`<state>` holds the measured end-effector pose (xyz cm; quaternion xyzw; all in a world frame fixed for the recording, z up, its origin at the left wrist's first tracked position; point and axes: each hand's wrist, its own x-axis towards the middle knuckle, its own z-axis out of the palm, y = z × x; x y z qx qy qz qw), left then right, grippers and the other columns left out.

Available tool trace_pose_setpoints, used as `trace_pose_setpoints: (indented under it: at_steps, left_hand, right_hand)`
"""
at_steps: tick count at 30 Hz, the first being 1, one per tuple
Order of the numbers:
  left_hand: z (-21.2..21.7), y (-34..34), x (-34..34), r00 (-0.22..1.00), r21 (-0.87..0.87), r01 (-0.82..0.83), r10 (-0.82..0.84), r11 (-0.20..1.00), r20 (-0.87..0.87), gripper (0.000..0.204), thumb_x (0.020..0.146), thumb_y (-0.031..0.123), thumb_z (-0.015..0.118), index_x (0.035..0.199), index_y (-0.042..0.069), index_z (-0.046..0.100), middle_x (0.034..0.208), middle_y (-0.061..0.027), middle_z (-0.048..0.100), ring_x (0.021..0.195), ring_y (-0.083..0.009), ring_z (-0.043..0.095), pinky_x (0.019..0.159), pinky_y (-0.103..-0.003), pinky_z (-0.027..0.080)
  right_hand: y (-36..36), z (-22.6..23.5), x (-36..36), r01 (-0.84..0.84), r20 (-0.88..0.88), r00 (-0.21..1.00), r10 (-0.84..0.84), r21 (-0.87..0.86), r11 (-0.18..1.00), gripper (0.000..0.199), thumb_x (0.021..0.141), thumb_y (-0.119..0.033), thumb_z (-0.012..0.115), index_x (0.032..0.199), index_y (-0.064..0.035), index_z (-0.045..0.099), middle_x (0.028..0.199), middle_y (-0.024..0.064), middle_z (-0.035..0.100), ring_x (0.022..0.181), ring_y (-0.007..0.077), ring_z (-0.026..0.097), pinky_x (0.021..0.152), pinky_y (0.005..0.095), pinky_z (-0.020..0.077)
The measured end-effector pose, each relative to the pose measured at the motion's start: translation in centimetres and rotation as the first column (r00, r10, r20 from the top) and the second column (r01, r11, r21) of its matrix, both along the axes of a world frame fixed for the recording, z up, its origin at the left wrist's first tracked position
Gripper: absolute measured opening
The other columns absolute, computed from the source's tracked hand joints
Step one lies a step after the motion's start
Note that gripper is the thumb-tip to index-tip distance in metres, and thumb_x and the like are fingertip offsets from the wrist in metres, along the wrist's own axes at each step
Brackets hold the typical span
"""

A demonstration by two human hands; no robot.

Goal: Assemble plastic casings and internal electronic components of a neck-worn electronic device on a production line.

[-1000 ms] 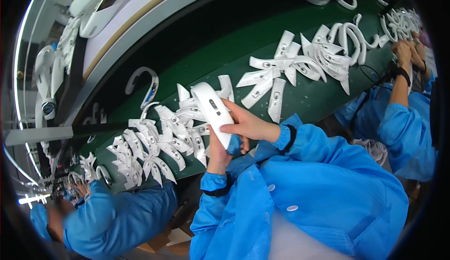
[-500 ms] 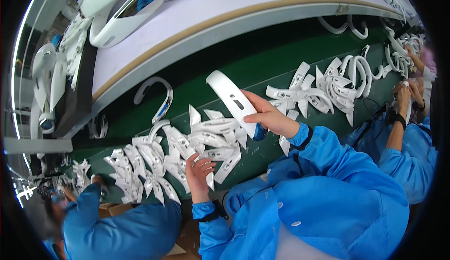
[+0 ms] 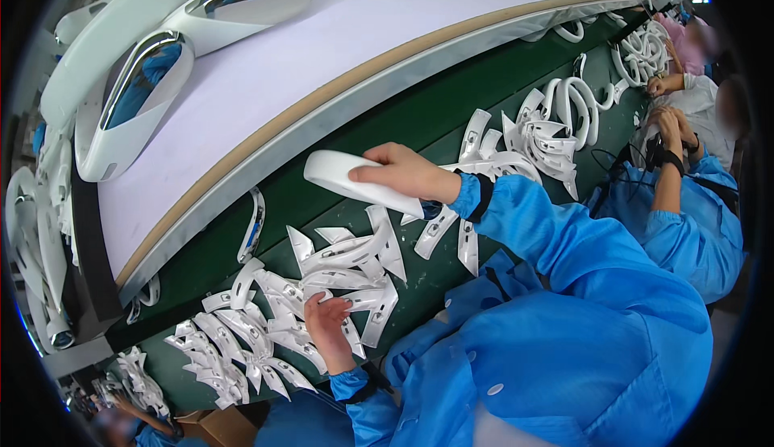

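A curved white plastic shell (image 3: pixel 332 174) with a dark blue reflective end is held above the green work surface (image 3: pixel 439 286). My right hand (image 3: pixel 407 174) is closed around it, thumb along its smooth side. Below and to the left, my left hand (image 3: pixel 326 330) rests by a pile of white curved pieces (image 3: pixel 343 278), its fingers loosely bent and apart. Nothing shows in that hand, and whether it touches the pile is unclear. More such pieces (image 3: pixel 222 338) lie to its left. One slim curved piece (image 3: pixel 252 225) stands near the shelf edge.
A raised white shelf (image 3: pixel 363 32) with a tan edge runs across the far side. Large white and chrome looped parts (image 3: pixel 133 116) stand on its left. More white pieces (image 3: pixel 548 145) lie at right, near a co-worker's hands (image 3: pixel 667 128). A cardboard box (image 3: pixel 222 424) sits lower left.
The shell has been rolled in my right hand, so its slotted face no longer shows and it lies flatter. My whole view has also turned. My left hand stays by the pile.
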<state>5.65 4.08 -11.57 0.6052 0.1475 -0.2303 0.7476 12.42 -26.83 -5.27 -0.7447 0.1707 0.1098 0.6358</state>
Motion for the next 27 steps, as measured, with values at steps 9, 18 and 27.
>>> trace_pose_setpoints:
  at_steps: [9,18,27]
  left_hand:
    - [0.4,0.0,-2.8,0.996,0.048,0.083,-0.085,0.995,0.04,0.039,0.089,0.037,0.041,0.107,0.003,0.05,0.084,-0.0116,0.063,0.072,-0.0217,0.062,0.065,-0.029,0.044]
    - [2.3,-1.9,-3.3,0.989,0.156,0.105,-0.119,0.982,0.088,0.034,0.089,0.034,0.046,0.101,0.002,0.053,0.079,-0.0094,0.063,0.07,-0.0182,0.061,0.065,-0.027,0.042]
    - [0.4,-0.4,-2.4,0.993,0.199,0.035,-0.057,0.979,0.108,0.032,0.088,0.03,0.044,0.101,0.002,0.052,0.077,-0.0099,0.063,0.067,-0.0194,0.062,0.058,-0.026,0.042]
  right_hand:
    - [-2.0,0.7,-4.2,-0.128,0.251,0.964,0.083,0.169,0.977,0.041,0.077,-0.032,0.063,0.102,-0.0009,0.051,0.083,0.0081,0.062,0.073,0.0189,0.06,0.063,0.029,0.0467]
    - [-2.2,5.3,-5.5,-0.184,0.342,0.83,0.441,-0.578,0.795,0.056,0.06,-0.024,0.072,0.107,-0.0084,0.047,0.08,0.0148,0.064,0.07,0.0332,0.063,0.061,0.0389,0.0504]
    - [-3.8,4.6,-2.5,-0.236,0.296,0.772,0.562,-0.688,0.687,0.05,0.059,-0.022,0.068,0.105,-0.0128,0.052,0.071,0.0122,0.061,0.067,0.0334,0.06,0.059,0.0401,0.047]
